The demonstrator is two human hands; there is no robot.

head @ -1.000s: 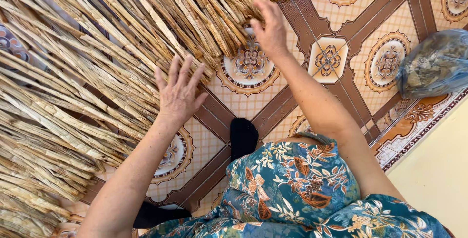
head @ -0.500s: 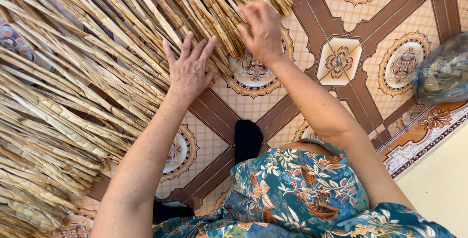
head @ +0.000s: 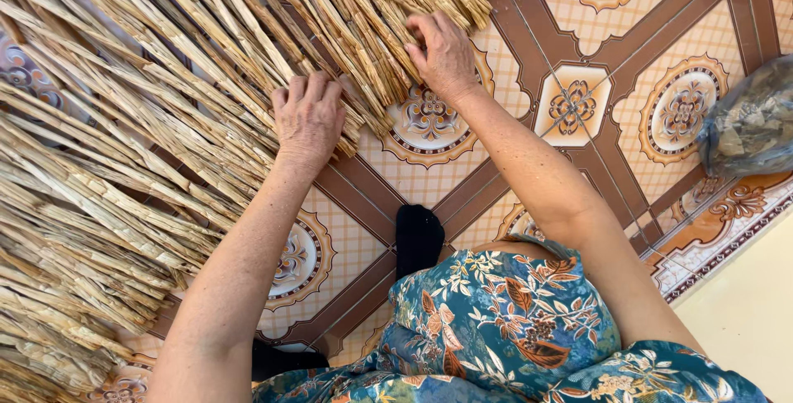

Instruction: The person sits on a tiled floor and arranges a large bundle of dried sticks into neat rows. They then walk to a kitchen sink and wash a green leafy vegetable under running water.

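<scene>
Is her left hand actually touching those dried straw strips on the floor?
Touching. The head view shows the left hand pressed flat on the dried straw strips, fingers curled over them with no gap.

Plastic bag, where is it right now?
Head view, far right edge: the plastic bag lies on the patterned tile floor, apart from the right hand and the dried straw.

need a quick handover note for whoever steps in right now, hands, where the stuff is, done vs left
Left hand: palm down, fingers curled on the dried straw strips.
Right hand: fingers pressed into the strip ends further up the spread.
Strips: fanned loosely over the patterned tile floor, covering its left and top; a filled clear bag lies at the right edge.
Done: strips are spread out.
Left: nothing bundled or tied; the ends under both hands lie uneven.
</scene>
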